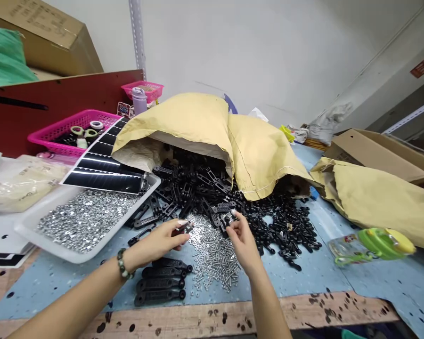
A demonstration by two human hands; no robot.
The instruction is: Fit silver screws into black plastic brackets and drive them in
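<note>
My left hand point(167, 239) is closed on a black plastic arm point(183, 228), pinched between thumb and fingers above a pile of small screws point(221, 263) and nuts. Opposite it, my right hand point(243, 238) has its thumb and fingers drawn together at the pile's right edge. Whatever it pinches is too small and dark to make out. Just behind both hands lies a heap of black plastic arms point(183, 188). To the right spreads a heap of smaller black knobbed parts point(286, 226). Several black arms lie in a row point(160, 284) below my left wrist.
A white tray point(70, 254) full of metal nuts stands at left, partly under a printed sheet point(106, 162). Yellow paper sacks point(187, 113) rise behind the heaps. A pink basket point(56, 146) holds scissors and tape. At right are a green-lidded bottle point(371, 245) and another sack point(385, 197).
</note>
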